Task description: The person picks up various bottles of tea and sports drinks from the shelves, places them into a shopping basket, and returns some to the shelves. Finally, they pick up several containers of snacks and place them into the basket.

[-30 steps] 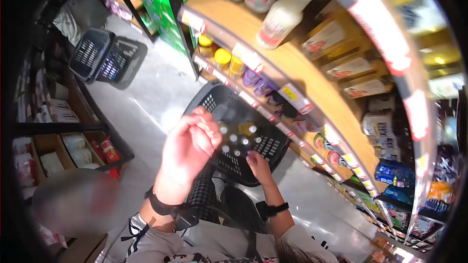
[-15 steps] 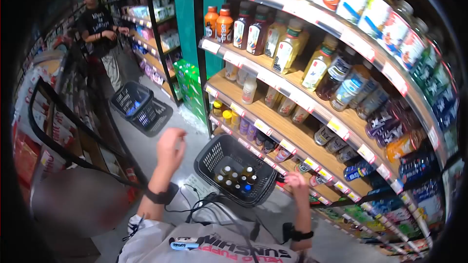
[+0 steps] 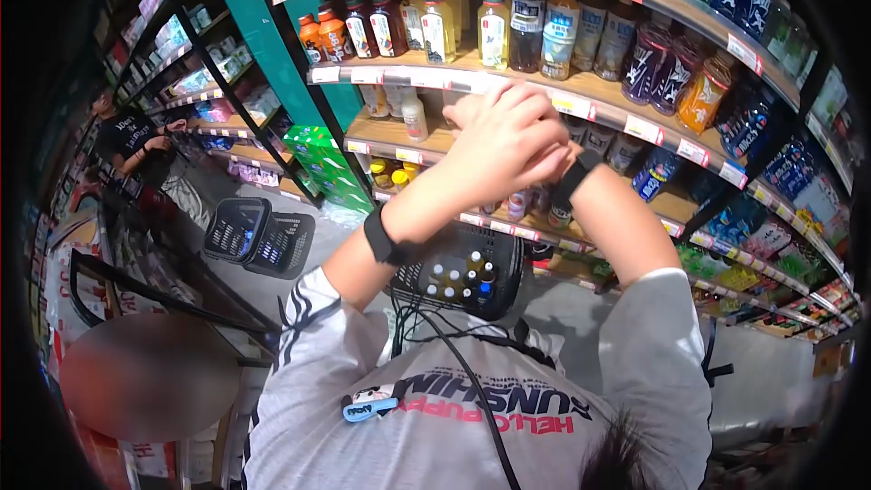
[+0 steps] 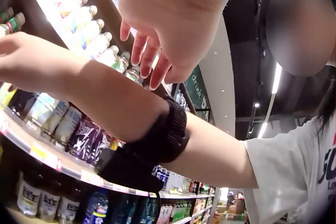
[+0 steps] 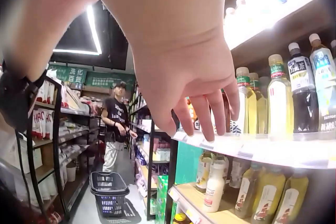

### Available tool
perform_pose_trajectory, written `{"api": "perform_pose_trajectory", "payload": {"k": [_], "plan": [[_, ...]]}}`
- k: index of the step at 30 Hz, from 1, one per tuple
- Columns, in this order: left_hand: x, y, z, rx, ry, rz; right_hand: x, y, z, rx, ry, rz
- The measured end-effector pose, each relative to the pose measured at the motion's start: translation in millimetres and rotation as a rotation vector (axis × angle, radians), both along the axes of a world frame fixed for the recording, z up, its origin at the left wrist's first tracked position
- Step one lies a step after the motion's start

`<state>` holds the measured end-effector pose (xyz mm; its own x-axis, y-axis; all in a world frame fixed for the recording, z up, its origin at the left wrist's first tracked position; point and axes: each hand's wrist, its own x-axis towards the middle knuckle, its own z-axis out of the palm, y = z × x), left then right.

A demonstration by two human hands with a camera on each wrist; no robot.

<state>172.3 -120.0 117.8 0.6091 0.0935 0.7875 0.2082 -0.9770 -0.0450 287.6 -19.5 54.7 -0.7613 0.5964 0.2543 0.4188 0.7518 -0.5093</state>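
Observation:
In the head view my forearms meet in front of the drink shelves, the left hand (image 3: 513,136) overlapping the right hand (image 3: 461,112), which is mostly hidden behind it. The left wrist view has the left hand (image 4: 170,29) with relaxed fingers hanging down, holding nothing, beside the right forearm. Relaxed, spread fingers show on the right hand (image 5: 184,71) in the right wrist view, also holding nothing. Whether the hands touch I cannot tell. Below them stands a black basket (image 3: 510,283) with several capped bottles (image 3: 451,279) inside.
Shelves of bottles (image 3: 438,27) curve across the front and right. Empty-looking black baskets (image 3: 238,229) stand on the floor at left, near a person (image 3: 136,141) in a dark shirt. A green carton (image 3: 327,163) is by the shelf end. Cables hang before my shirt.
Both hands have risen from beside the basket and come together before the shelves. The head view has turned, so the shelves and the person stand further left.

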Motion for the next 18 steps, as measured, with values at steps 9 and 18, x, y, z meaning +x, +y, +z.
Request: {"api": "perform_pose_trajectory", "payload": {"k": [9,18], "plan": [[17.2,7.7,-35.0,-0.337,0.287,0.208,25.5,29.2,-92.1,0.069,-0.395,-0.553],[41.9,-1.0,-115.4,-0.801,0.287,0.235,50.1,-10.2,-171.7,0.062,-0.749,-0.811]]}}
